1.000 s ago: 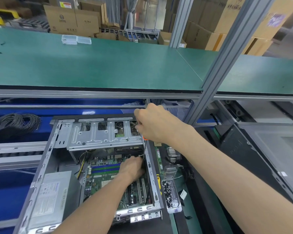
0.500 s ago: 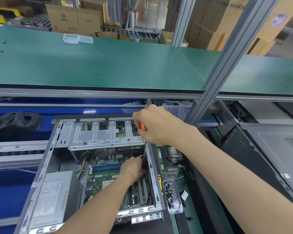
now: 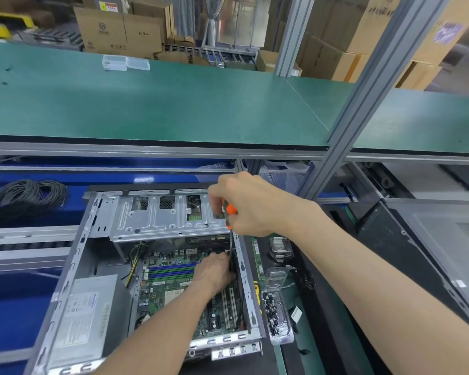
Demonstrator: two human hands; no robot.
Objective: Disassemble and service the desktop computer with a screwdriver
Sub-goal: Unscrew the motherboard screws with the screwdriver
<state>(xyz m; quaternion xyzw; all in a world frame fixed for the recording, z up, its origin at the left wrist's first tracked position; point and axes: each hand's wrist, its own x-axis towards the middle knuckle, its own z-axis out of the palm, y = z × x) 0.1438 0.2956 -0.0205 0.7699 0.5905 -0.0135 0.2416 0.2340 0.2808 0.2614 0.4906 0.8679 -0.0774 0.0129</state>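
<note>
An open desktop computer case lies on its side below the green shelf. Its green motherboard shows inside, with a silver drive cage above and a grey power supply at the left. My right hand grips the orange handle of a screwdriver, whose thin shaft points down into the case's right inner corner. My left hand reaches deep into the case with fingers curled at the shaft's tip; what they hold is hidden.
A clear plastic box of dark screws sits just right of the case, beside a loose green memory stick. A coil of black cable lies at left. A dark side panel rests at right. The green shelf overhangs.
My right hand has turned on the screwdriver, so more of the orange handle shows now. My left hand has stayed by the tip inside the case.
</note>
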